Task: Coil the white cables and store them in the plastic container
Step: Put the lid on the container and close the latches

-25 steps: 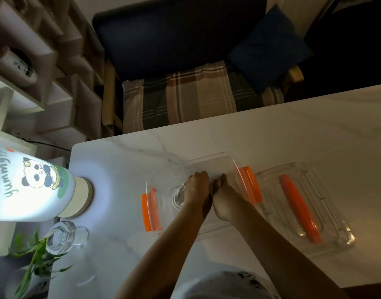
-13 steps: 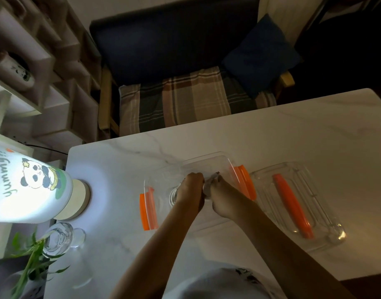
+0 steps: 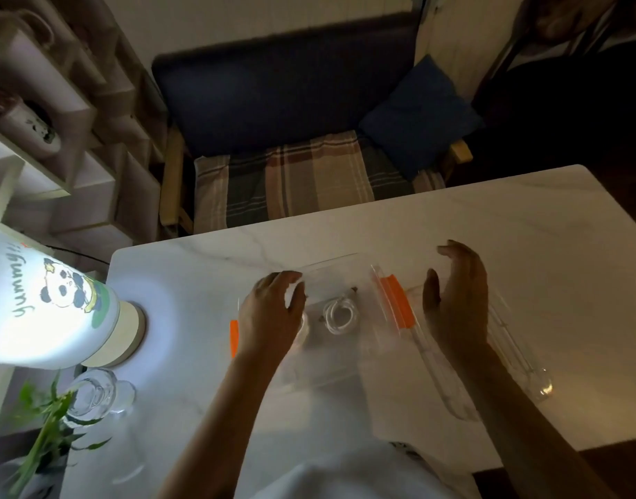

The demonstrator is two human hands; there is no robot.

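A coiled white cable (image 3: 340, 314) lies inside the clear plastic container (image 3: 332, 270), which has orange clips (image 3: 395, 304) on its short sides. My left hand (image 3: 269, 316) hovers over the container's left part with its fingers loosely bent, holding nothing; part of another coil shows just under it. My right hand (image 3: 457, 300) is raised over the clear lid (image 3: 525, 365) to the right of the container, fingers straight and relaxed, holding nothing.
The white marble table (image 3: 453, 225) carries a lit lamp with a panda print (image 3: 54, 304) at the left, a glass vase (image 3: 93, 394) and a green plant (image 3: 46, 426) below it. A bench with a plaid cushion (image 3: 302, 178) stands beyond the far edge.
Both hands have let go of the cable and pulled out of the container. My right hand moved right over the lid, my left moved left. The coil now lies uncovered.
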